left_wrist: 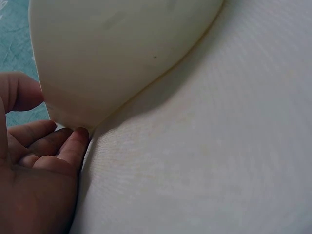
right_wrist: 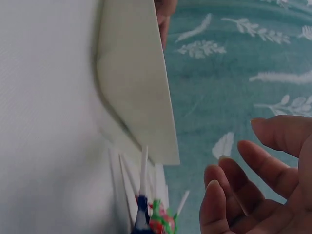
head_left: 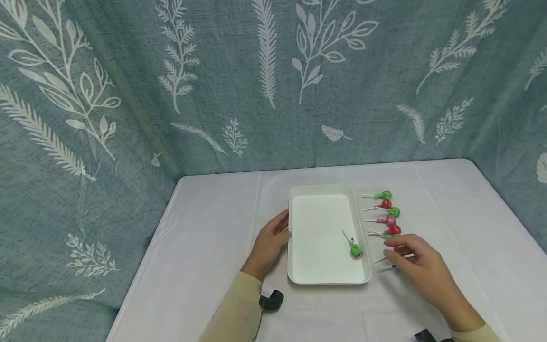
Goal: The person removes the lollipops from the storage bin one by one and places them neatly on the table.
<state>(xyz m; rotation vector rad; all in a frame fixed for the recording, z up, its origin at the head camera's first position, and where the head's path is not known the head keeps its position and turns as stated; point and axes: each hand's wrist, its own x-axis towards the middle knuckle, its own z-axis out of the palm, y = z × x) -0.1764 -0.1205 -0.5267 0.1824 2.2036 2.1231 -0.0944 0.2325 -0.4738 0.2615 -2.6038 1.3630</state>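
Note:
A white rectangular tray (head_left: 323,228) lies on the table with a green-wrapped lollipop (head_left: 355,251) inside, near its right wall. My left hand (head_left: 267,244) grips the tray's left edge; in the left wrist view the thumb is on the rim and the fingertips tuck under the tray's side (left_wrist: 122,53). To the right of the tray, a column of lollipops (head_left: 386,195) in green, red, pink and blue wrappers has its sticks pointing left. Over the near end hovers my right hand (head_left: 420,266), fingers loosely bent with nothing between them. A blue lollipop (right_wrist: 142,212) shows below it, partly hidden in the head view.
A white cloth covers the table (head_left: 213,228). Behind and to the sides hangs a teal curtain (head_left: 239,85) with white leaf prints. Black camera mounts (head_left: 271,300) sit at both wrists.

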